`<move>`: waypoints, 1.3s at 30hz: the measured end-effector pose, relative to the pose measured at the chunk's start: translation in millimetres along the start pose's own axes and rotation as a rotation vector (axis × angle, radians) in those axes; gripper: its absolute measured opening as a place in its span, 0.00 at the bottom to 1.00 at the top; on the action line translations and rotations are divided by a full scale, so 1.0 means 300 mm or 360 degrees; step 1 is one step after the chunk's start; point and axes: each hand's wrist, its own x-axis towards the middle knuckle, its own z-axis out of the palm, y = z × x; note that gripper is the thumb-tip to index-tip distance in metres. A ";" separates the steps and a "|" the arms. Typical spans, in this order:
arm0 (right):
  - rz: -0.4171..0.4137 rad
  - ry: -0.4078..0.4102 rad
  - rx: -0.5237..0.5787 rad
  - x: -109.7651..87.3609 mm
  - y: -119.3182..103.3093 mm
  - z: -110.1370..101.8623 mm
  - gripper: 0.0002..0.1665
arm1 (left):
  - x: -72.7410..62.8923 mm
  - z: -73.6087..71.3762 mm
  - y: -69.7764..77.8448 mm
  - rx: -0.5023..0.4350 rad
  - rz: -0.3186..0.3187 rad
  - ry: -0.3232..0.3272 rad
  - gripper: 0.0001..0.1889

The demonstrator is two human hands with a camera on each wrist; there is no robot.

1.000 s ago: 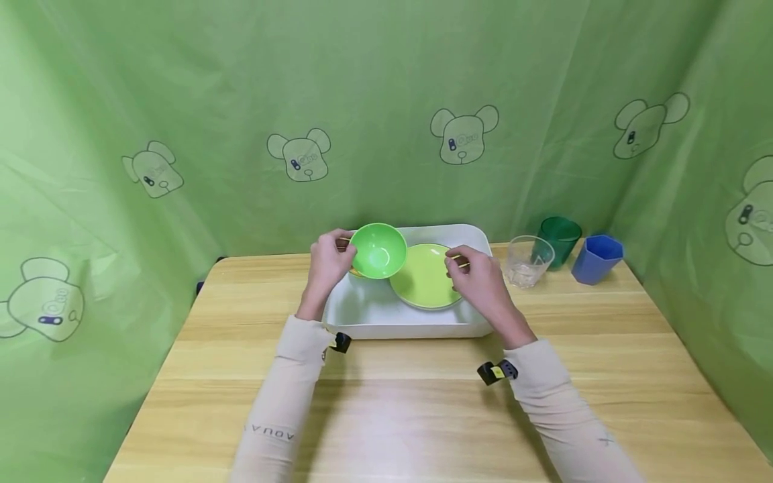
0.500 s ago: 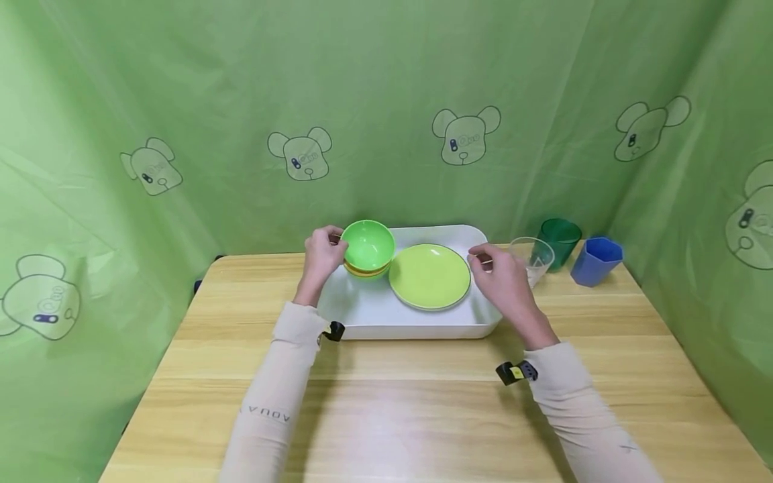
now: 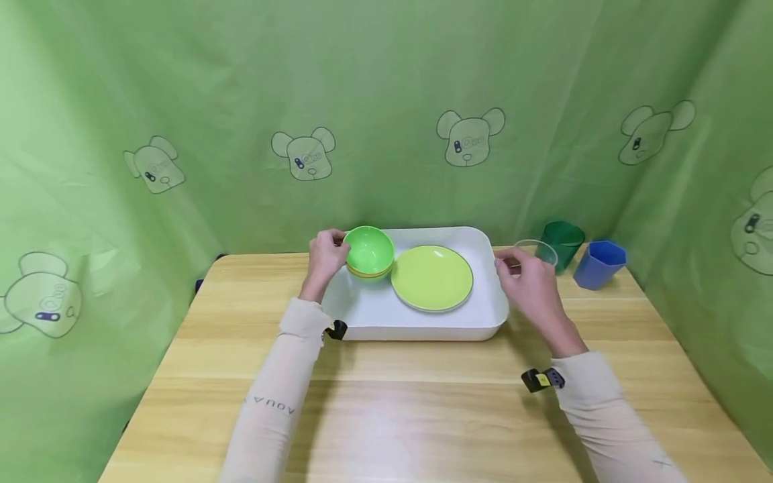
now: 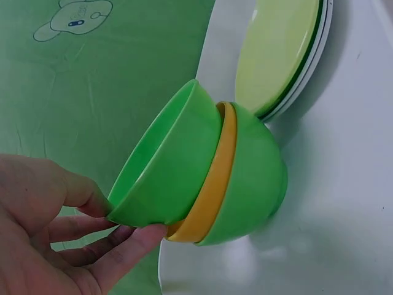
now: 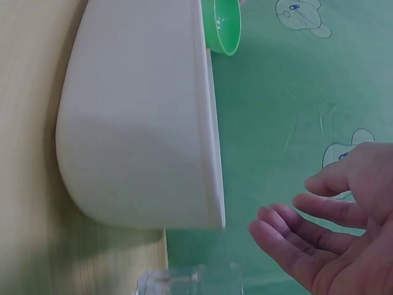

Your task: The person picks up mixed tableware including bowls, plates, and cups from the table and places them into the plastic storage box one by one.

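Observation:
My left hand pinches the rim of a green bowl at the left side of a white tray. In the left wrist view that bowl sits tilted in an orange bowl, which nests in a lower green bowl inside the tray. Beside the bowls lies a lime-green plate, with more plate rims stacked under it. My right hand is past the tray's right wall, fingers loosely bent and holding nothing. It partly hides a clear glass in the head view.
A dark green cup and a blue hexagonal cup stand right of the glass. Green curtains with bear-head outlines hang behind and at both sides of the wooden table.
The green bowl has moved left and down onto the orange one in my left hand. My right hand has moved right, from over the plate to beside the clear glass.

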 end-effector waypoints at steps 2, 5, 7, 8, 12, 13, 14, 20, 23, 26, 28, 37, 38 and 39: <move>-0.0009 0.0009 -0.0016 0.003 0.009 -0.011 0.15 | 0.004 -0.003 -0.008 0.0035 -0.0011 0.0022 0.16; -0.0026 0.0040 -0.0043 0.009 0.025 -0.031 0.14 | 0.012 -0.006 -0.015 0.0091 0.0002 0.0032 0.17; -0.0027 0.0064 -0.0065 0.013 0.037 -0.044 0.13 | 0.019 -0.006 -0.019 0.0123 0.0009 0.0031 0.17; -0.0030 0.0076 -0.0076 0.015 0.044 -0.050 0.13 | 0.021 -0.007 -0.020 0.0129 0.0005 0.0027 0.17; -0.0020 0.0123 -0.0120 0.016 0.079 -0.069 0.14 | 0.023 -0.007 -0.018 0.0098 -0.0032 -0.0025 0.18; -0.0014 0.0129 -0.0130 0.015 0.087 -0.073 0.14 | 0.023 -0.007 -0.016 0.0091 -0.0039 -0.0039 0.18; -0.0007 0.0132 -0.0138 0.015 0.095 -0.077 0.14 | 0.022 -0.007 -0.015 0.0080 -0.0046 -0.0053 0.19; 0.0066 0.0081 -0.0145 0.017 0.131 -0.095 0.18 | 0.022 -0.003 -0.017 0.0064 -0.0074 -0.0093 0.20; 0.0097 0.0052 -0.0152 0.016 0.144 -0.101 0.18 | 0.024 0.001 -0.021 0.0080 -0.0082 -0.0105 0.21; 0.0115 0.0037 -0.0165 0.016 0.162 -0.106 0.18 | 0.027 0.005 -0.023 0.0080 -0.0086 -0.0120 0.21; 0.0119 0.0037 -0.0175 0.018 0.174 -0.110 0.19 | 0.029 0.008 -0.024 0.0072 -0.0093 -0.0130 0.21; 0.0147 0.0021 -0.0211 0.032 0.222 -0.123 0.21 | 0.030 0.007 -0.028 0.0116 -0.0109 -0.0174 0.21; 0.0150 0.0020 -0.0214 0.033 0.226 -0.123 0.21 | 0.029 0.006 -0.029 0.0120 -0.0105 -0.0177 0.21; 0.0153 0.0021 -0.0222 0.035 0.230 -0.124 0.21 | 0.027 0.004 -0.029 0.0127 -0.0099 -0.0178 0.21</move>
